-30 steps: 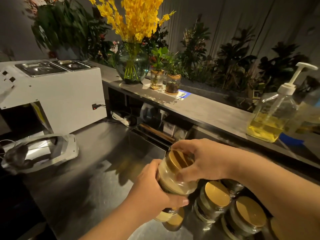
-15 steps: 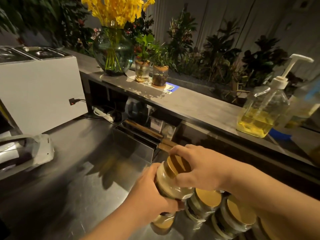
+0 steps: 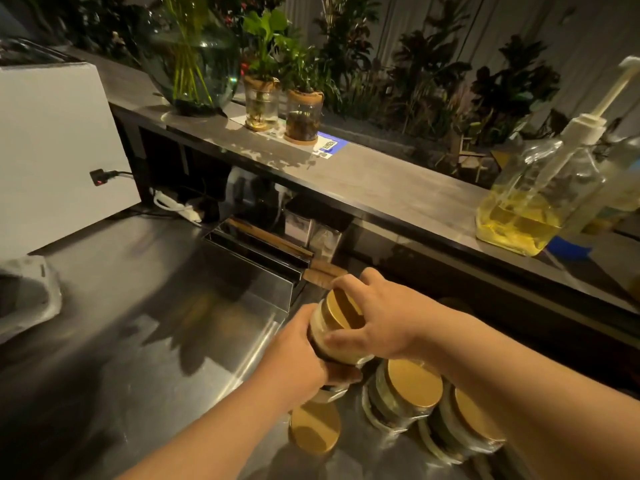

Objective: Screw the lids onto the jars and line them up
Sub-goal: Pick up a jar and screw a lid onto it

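Note:
I hold a glass jar [image 3: 329, 337] tilted above the steel counter. My left hand [image 3: 294, 372] wraps its body from below. My right hand [image 3: 377, 320] grips its gold lid [image 3: 337, 308] from the right, fingers around the rim. Two capped jars with gold lids [image 3: 410, 384] [image 3: 472, 419] stand side by side on the counter under my right forearm. Another gold lid [image 3: 313, 427] sits below my left hand; whether a jar is beneath it is hidden.
A steel counter [image 3: 145, 306] stretches left. A white appliance [image 3: 52, 147] stands at the left, a steel container [image 3: 252, 258] at the back. On the raised shelf [image 3: 381, 188] are a vase [image 3: 194, 64], two plant jars and a pump bottle [image 3: 540, 192].
The view has shifted right and closer. My right hand has turned on the lid, its fingers now lying further round the rim. The jar stays held in both hands.

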Tool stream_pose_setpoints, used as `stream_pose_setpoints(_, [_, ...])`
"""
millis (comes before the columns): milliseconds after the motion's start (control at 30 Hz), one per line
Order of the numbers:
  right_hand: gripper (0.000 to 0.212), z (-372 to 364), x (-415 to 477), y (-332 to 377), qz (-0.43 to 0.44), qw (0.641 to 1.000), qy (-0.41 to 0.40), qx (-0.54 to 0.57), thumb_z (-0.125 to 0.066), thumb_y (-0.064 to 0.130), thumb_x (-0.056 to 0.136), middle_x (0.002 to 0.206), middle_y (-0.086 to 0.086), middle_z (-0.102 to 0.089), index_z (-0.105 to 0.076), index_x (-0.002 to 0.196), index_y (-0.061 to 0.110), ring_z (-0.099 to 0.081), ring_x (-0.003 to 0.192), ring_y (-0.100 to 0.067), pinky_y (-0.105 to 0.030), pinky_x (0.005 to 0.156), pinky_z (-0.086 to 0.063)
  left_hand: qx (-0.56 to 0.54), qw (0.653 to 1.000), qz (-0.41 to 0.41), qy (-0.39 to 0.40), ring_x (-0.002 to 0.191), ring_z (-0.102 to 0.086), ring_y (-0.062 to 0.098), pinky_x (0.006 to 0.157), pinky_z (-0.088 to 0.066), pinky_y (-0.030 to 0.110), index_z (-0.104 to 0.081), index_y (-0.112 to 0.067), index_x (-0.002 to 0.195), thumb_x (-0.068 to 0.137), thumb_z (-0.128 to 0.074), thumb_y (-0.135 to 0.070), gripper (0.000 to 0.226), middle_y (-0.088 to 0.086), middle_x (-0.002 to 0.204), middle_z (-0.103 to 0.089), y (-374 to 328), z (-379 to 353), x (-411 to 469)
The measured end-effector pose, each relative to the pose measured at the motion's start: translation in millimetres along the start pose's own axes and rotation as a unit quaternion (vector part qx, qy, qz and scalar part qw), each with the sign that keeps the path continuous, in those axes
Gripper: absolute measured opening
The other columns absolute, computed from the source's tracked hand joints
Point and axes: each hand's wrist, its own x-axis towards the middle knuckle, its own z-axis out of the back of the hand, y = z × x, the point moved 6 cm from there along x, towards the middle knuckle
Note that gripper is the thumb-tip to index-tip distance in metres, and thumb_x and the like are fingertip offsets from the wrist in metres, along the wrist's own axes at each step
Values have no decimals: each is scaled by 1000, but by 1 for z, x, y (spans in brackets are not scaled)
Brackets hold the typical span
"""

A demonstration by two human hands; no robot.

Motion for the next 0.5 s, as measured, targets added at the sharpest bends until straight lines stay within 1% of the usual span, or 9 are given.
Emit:
stream_pose_setpoints(67, [95, -8, 15, -6, -5, 1000, -16, -1, -58, 92, 56, 122, 13, -39, -28, 138, 55, -53, 103, -17, -27, 73, -54, 32, 999, -12, 7, 118, -71, 26, 78, -72, 37, -64, -73, 117, 98, -79, -22, 56, -14, 132, -70, 1, 4, 14])
stream_pose_setpoints(100, [94, -14, 22, -9, -6, 999, -30, -10, -59, 92, 55, 119, 14, -39, -29, 136, 55, -53, 100, -17, -25, 69, -53, 75, 997, -16, 4, 129, -67, 28, 92, -70, 47, -56, -73, 133, 98, -80, -22, 67, -12, 146, -64, 5, 7, 19])
stream_pose_setpoints(167, [91, -26, 35, -12, -9, 997, -61, -41, -64, 89, 58, 119, 12, -41, -32, 134, 51, -53, 96, -17, -24, 64, -51, 185, 983, -18, -13, 152, -51, 35, 118, -54, 57, -26, -60, 166, 96, -87, -21, 100, -6, 173, -42, 16, 17, 32])
stream_pose_setpoints(200, [91, -33, 40, -15, -14, 996, -68, -56, -67, 87, 60, 123, 10, -43, -34, 135, 48, -53, 97, -17, -25, 64, -52, 214, 977, -7, -23, 159, -43, 37, 124, -47, 58, -16, -52, 172, 94, -91, -25, 112, -3, 179, -32, 21, 22, 36])
stream_pose_setpoints(233, [92, -41, 46, -19, -22, 995, -66, -65, -68, 84, 61, 128, 7, -45, -35, 137, 45, -54, 99, -19, -28, 66, -55, 232, 972, 8, -36, 162, -38, 37, 127, -43, 58, -13, -45, 175, 90, -94, -29, 118, -1, 182, -28, 29, 27, 39])
stream_pose_setpoints(333, [93, -63, 57, -30, -44, 995, -52, -75, -70, 79, 65, 139, 0, -44, -33, 143, 42, -55, 110, -26, -37, 76, -60, 288, 955, 43, -53, 158, -44, 36, 124, -47, 55, -24, -32, 174, 85, -98, -37, 116, 4, 177, -37, 53, 34, 37])
stream_pose_setpoints(400, [93, -77, 60, -35, -48, 995, -33, -76, -70, 77, 68, 141, -1, -44, -32, 145, 42, -56, 112, -27, -38, 78, -61, 314, 946, 71, -42, 152, -52, 34, 117, -54, 47, -30, -29, 173, 86, -97, -39, 110, 5, 172, -42, 68, 31, 31])
stream_pose_setpoints(433, [94, -82, 61, -37, -50, 996, -26, -75, -69, 78, 69, 143, -1, -44, -31, 146, 42, -56, 113, -27, -38, 79, -61, 322, 943, 76, -31, 150, -55, 31, 111, -57, 39, -32, -29, 172, 87, -96, -39, 108, 4, 172, -43, 75, 28, 29])
stream_pose_setpoints(500, [94, -86, 62, -40, -59, 995, -24, -73, -68, 79, 70, 146, -2, -44, -31, 148, 42, -57, 115, -28, -37, 79, -61, 322, 944, 76, 0, 137, -59, 19, 91, -57, 25, -33, -28, 171, 88, -94, -39, 104, 1, 169, -45, 86, 20, 24])
